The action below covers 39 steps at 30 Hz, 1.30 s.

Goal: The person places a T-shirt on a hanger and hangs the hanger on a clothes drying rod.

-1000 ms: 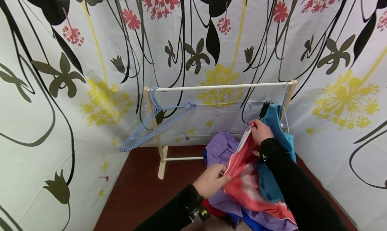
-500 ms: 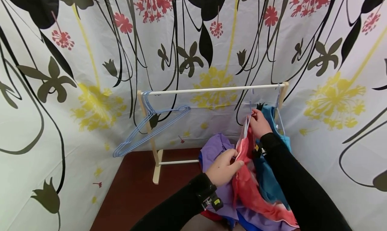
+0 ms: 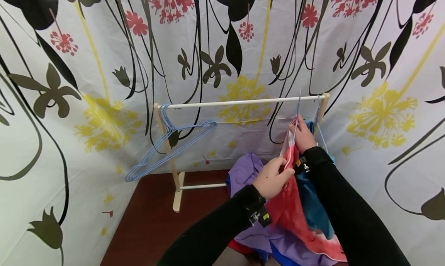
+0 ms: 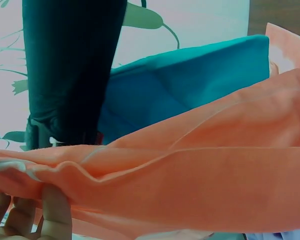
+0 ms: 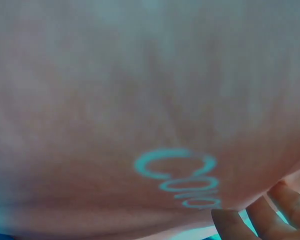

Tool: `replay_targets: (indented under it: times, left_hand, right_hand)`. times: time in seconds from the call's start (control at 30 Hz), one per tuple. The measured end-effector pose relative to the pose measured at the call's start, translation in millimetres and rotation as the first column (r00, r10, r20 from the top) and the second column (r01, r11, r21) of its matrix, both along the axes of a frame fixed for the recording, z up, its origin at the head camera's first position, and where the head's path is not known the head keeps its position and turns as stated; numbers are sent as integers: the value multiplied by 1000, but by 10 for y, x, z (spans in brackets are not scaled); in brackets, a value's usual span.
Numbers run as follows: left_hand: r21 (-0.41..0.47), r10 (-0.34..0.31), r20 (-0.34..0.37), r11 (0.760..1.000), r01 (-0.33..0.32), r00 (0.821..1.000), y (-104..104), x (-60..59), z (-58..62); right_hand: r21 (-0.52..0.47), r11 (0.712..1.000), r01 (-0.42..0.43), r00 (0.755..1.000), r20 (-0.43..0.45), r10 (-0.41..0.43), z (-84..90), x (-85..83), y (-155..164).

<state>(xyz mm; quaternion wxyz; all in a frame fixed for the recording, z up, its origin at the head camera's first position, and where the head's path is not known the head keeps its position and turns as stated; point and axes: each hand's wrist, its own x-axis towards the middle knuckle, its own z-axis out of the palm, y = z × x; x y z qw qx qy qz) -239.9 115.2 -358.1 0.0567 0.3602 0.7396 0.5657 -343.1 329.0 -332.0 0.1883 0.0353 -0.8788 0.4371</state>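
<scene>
A coral-red shirt (image 3: 290, 198) with pale patches and white trim hangs from a blue wire hanger (image 3: 298, 113). That hanger's hook reaches the rail's height; whether it rests over the rail, I cannot tell. My right hand (image 3: 303, 136) grips the top of the shirt by the hanger. Lower down, my left hand (image 3: 272, 179) pinches the shirt's trimmed edge; its curled fingers (image 4: 55, 212) show against the cloth in the left wrist view. Lettering (image 5: 177, 170) on the shirt fills part of the right wrist view, beside my right fingers (image 5: 262, 217).
A white rail (image 3: 226, 103) on wooden posts spans the dark red table (image 3: 149, 215). Several bare blue hangers (image 3: 170, 142) hang at its left end. A teal garment (image 3: 314, 204) hangs at the right, partly behind my arm. Purple clothing (image 3: 243, 173) lies heaped below. Patterned curtains surround everything.
Both hands have moved right, carrying the coral-red shirt. The hanger's hook has risen from below the rail to its height. The shirt, spread wider before, now hangs narrower.
</scene>
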Motion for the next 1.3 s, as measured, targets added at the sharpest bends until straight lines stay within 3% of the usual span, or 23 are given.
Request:
replay_targets:
  times: [0.13,0.27,0.43,0.53,0.67,0.83,0.97,1.1,1.3]
  left_hand:
    - [25,-2,25,1000,1,1000,101,-24,11]
    - [13,28,-24,1000,-28,999,206,-64,25]
    - [-40,56,-83,997,-59,995,346,-96,4]
    - [-80,83,-109,992,-92,991,429,-88,-29]
    - [-124,112,-125,984,-127,986,523,-67,-76]
    - [-161,118,-136,977,-140,984,601,-56,-130]
    - [-199,154,-181,962,-189,971,616,-58,-175]
    - [-221,178,-232,948,-230,956,582,-70,-214]
    - [-237,165,-234,946,-221,958,434,-72,-254]
  right_hand:
    - [-11,1000,1,1000,9,-1,11,9,65]
    - [24,1000,4,1000,18,-5,-21,20,157]
    - [79,997,7,1000,29,-9,-121,5,258]
    - [53,998,-16,999,38,14,-199,2,302]
    - [29,999,-23,1000,14,23,-287,50,341]
    - [85,996,17,999,27,-19,-368,127,379]
    - [93,996,-1,999,52,-4,-416,149,418]
    - [36,999,20,999,28,-21,-394,176,405]
    - [-32,994,102,995,-9,-102,-260,293,255]
